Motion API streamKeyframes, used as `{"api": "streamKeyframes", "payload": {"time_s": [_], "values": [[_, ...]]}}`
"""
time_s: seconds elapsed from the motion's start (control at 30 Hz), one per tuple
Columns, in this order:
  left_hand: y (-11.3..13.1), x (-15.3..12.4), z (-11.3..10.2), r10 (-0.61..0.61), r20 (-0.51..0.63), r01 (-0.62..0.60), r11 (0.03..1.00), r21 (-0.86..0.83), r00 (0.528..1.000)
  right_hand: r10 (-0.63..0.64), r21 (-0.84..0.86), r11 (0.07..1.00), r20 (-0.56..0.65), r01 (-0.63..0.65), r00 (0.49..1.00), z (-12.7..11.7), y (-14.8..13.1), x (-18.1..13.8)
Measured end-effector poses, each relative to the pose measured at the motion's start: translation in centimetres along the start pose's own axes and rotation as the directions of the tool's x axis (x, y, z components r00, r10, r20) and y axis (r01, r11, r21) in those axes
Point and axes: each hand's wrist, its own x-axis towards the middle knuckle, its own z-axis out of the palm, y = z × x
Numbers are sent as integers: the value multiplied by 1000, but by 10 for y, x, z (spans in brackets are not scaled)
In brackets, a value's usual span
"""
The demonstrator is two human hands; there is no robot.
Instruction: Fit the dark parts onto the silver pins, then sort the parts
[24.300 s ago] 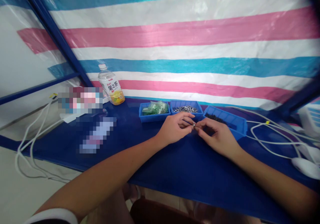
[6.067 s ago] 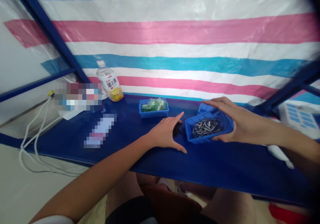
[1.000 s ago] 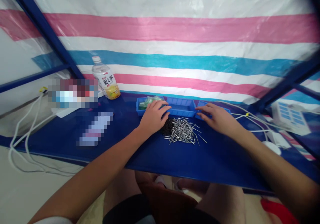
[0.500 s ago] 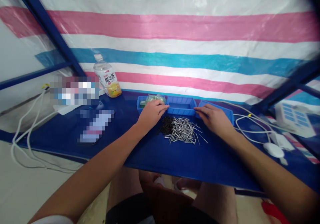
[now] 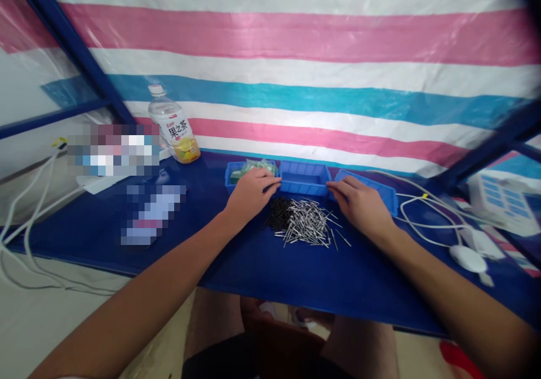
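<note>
Bench [image 5: 296,272] of blue under striped tarp [image 5: 296,58], both hands' fingers [image 5: 270,181] loosely spread by empty middle bin [image 5: 303,178].

Two bare forearms are seen, without sleeves over them as far as the picture's lower edge. No watch, ring, band or glove is worn on the left hand [image 5: 249,195] or the right hand [image 5: 360,205]; the fingers [image 5: 270,181] are uncovered, and the nails are cut short, with no visible polish. Below the near edge of the bench [image 5: 296,277], dark shorts [image 5: 236,362], black or close to it, are worn over the lap, and both knees are left bare. Further down, light footwear is glimpsed, though its kind cannot be made out.
</note>
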Motion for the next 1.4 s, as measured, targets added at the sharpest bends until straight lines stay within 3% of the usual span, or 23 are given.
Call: {"api": "streamKeyframes", "payload": {"time_s": [0.13,0.27,0.5,0.67,0.9,1.1,1.4], "values": [[6,0,-14,-17,-64,24,994,103,998,-3,14,1000,3,3,1000,0,-1,-1],[1,1,-30,-198,-77,212,935,284,977,4,20,1000,-4,-4,1000,0,-2,-1],[-18,39,-38,-298,150,209,877,432,943,2,29,1000,-2,-2,1000,0,-1,-1],[-10,74,-39,-469,346,258,822,507,813,2,21,1000,-7,-2,1000,0,0,-2],[-12,81,-31,-513,379,299,815,496,770,1,34,999,11,-2,1000,2,3,-4],[-27,88,-25,-499,375,294,824,484,781,5,29,1000,13,-6,1000,1,1,-3],[-16,89,-19,-556,358,322,780,537,750,11,42,999,8,-11,1000,1,0,-3]]}}
